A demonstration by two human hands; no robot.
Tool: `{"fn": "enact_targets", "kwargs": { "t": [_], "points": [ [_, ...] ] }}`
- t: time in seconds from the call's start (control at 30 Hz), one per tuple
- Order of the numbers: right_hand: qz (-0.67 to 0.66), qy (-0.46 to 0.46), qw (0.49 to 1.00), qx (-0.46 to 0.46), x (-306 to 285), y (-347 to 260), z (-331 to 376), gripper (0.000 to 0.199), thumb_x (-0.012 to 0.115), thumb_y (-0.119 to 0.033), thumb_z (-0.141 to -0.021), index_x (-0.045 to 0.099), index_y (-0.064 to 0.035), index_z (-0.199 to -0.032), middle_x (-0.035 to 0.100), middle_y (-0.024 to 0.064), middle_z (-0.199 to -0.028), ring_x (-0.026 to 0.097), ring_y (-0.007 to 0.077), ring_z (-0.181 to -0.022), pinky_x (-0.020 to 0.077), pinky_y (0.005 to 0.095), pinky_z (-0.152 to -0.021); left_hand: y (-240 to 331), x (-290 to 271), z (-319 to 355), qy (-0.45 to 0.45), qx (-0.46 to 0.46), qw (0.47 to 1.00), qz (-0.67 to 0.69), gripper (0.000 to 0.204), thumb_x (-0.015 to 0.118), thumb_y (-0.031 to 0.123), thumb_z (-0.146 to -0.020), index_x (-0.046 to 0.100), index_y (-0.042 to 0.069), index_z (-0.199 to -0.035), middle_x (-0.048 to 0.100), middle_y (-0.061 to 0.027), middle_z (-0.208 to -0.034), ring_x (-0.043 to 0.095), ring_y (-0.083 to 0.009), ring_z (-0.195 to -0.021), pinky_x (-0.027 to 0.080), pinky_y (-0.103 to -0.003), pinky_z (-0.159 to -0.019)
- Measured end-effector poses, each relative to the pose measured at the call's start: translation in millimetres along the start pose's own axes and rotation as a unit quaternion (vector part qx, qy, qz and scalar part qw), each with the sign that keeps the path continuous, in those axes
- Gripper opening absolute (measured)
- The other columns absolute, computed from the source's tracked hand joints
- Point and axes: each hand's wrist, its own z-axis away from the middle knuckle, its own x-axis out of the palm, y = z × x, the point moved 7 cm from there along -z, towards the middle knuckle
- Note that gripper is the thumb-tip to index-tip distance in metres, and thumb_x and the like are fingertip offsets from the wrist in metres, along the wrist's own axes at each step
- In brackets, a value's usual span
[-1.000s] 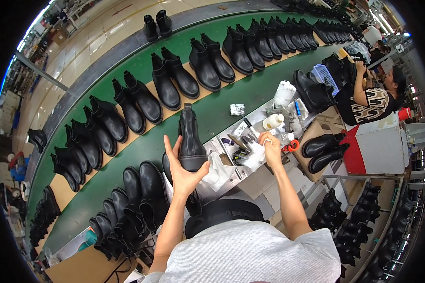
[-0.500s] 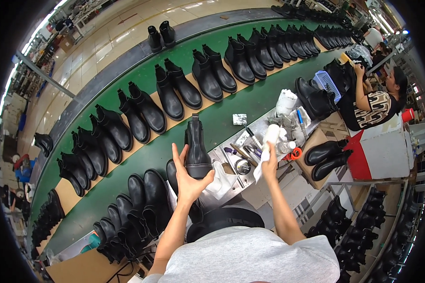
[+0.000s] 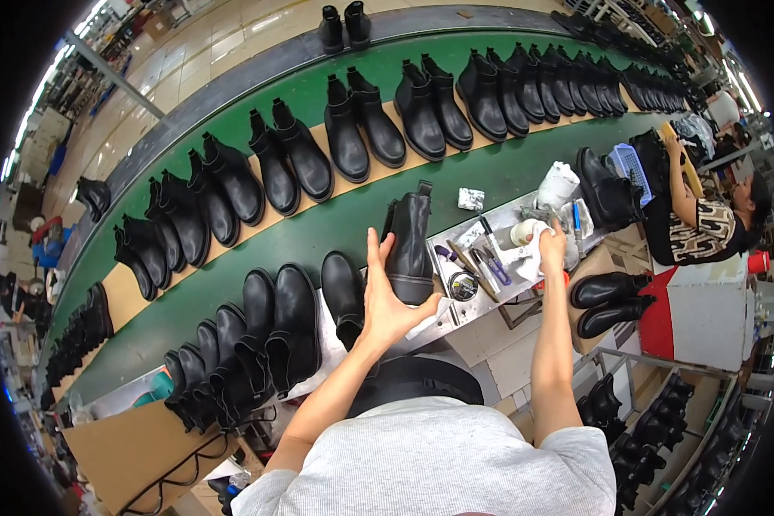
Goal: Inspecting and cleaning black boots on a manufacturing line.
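My left hand [image 3: 391, 311] is wrapped around the heel end of a black ankle boot [image 3: 413, 236], thumb on one side and fingers on the other. The boot's heel faces me and its pull tab points away. Over the metal tray, my right hand [image 3: 553, 249] is closed on a white cloth [image 3: 531, 255]. A whitish bottle [image 3: 519, 234] lies against the cloth; whether my fingers also grip it is hidden. Left of my left hand, another black boot [image 3: 344, 288] lies toe away from me.
Pens, tools and a round tin [image 3: 463, 285] sit on the metal tray [image 3: 443, 331]. Boot pairs line a cardboard strip [image 3: 310, 205] on the green table [image 3: 232, 297]. More boots [image 3: 292, 314] lie near left. At right are a blue basket [image 3: 632, 165] and a co-worker [image 3: 709, 224].
The view has shifted, so most things sit farther right. My right hand has drawn the cloth up to the bottle, which has tipped from upright to sideways. My left hand stays around the boot.
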Motion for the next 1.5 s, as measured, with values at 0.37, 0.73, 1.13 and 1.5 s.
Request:
{"fn": "enact_targets", "kwargs": {
  "t": [0.37,0.73,1.13,1.5],
  "points": [
    [0.142,-0.469,0.862,-0.127,106.2,-116.0,171.2,0.056,0.072,-0.014,-0.075,0.051,0.0089,-0.122,0.062,0.0107,-0.090,0.060,0.0178,-0.079,0.0484,0.0296,-0.068,3.3,28.2,12.8,0.023,-0.019,0.999,0.022,0.131,0.082,0.021,-0.055,-0.010,-0.001,-0.145,0.032,-0.0241,-0.143,0.032,-0.0391,-0.131,0.023,-0.046,-0.108],
    [0.175,-0.546,0.814,-0.097,117.9,-117.9,154.8,0.035,0.051,0.002,-0.063,0.059,0.0143,-0.095,0.065,0.0221,-0.085,0.065,0.0306,-0.081,0.0514,0.0354,-0.070,5.6,43.7,9.3,0.013,-0.005,1.000,-0.023,0.132,0.083,0.023,-0.055,-0.011,0.002,-0.145,0.031,-0.0173,-0.146,0.036,-0.0372,-0.127,0.021,-0.060,-0.104],
    [0.199,-0.510,0.836,-0.032,100.0,-107.2,160.2,0.040,0.061,-0.011,-0.078,0.053,0.0091,-0.113,0.064,0.0111,-0.090,0.063,0.0164,-0.080,0.0498,0.0262,-0.066,0.6,59.6,12.2,0.003,-0.020,0.999,-0.037,0.135,0.085,0.023,-0.053,-0.010,0.005,-0.146,0.024,-0.0128,-0.150,0.022,-0.0343,-0.137,0.016,-0.068,-0.103],
    [0.172,-0.402,0.849,-0.297,97.8,-113.9,153.8,0.019,0.054,0.001,-0.075,0.056,0.0087,-0.092,0.055,0.0192,-0.090,0.055,0.0322,-0.084,0.0435,0.0366,-0.073,4.5,57.8,5.2,0.010,-0.018,0.999,-0.033,0.133,0.084,0.024,-0.054,-0.010,0.003,-0.146,0.025,-0.0157,-0.148,0.027,-0.0375,-0.134,0.016,-0.066,-0.104]
  ]
}}
